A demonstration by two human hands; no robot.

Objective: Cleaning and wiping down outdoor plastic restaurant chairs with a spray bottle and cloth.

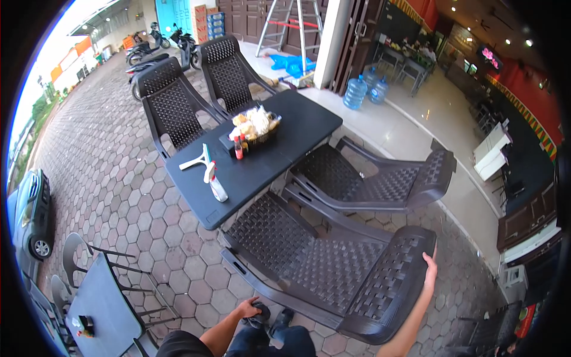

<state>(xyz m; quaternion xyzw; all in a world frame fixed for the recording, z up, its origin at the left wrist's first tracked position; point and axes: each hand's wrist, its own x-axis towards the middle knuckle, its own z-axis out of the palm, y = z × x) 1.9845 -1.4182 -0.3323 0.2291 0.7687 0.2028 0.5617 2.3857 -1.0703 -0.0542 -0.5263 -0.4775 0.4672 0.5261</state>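
Note:
My right hand grips the outer edge of the backrest of a dark brown woven plastic armchair, thumb on the near side and fingers hidden behind. Low in the picture, left of that chair, my left hand is curled at a dark grey bunched thing, perhaps a cloth; it overlaps my shoes, so its hold is unclear. The chair faces a dark table. On the tabletop are a white squeegee, a spray bottle, red-capped sauce bottles and a basket of packaged snacks.
A second armchair stands beside the first, and two more are across the table. Another table with thin chairs is at lower left. Blue water jugs and a stepladder stand on the tiled step. Hexagonal pavers cover the ground.

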